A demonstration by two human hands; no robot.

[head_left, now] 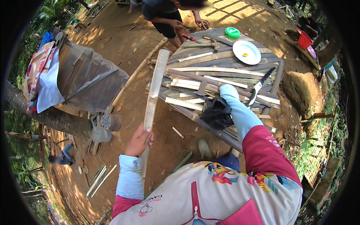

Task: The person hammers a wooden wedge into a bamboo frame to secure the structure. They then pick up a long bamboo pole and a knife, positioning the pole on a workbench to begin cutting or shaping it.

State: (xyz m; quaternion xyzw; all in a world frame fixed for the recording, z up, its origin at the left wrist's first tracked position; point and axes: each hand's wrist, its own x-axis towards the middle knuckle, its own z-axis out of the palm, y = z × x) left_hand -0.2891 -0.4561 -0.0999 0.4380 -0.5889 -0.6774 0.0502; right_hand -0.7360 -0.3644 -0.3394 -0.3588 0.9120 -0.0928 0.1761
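Note:
My left hand (139, 141) is closed around a long split bamboo strip (154, 92), which stands up from near my body toward the table. My right hand (226, 90) reaches over the bamboo-slat table (279, 77); its fingers are hidden behind the light blue sleeve, so its grip does not show. Close beside that forearm sits a black plastic bag (216, 113). Pale split bamboo strips (184, 103) lie loosely across the table around it. To the right of the arm rests a saw (256, 89) with a white handle and a dark blade.
At the table's far side, a person (165, 15) bends over it. A white plate (246, 52), a green-lidded container (232, 33), a hammer (214, 45) and a red-handled tool (188, 37) lie there. Leftward are a plastic sheet (88, 77) and a bamboo pole (137, 75).

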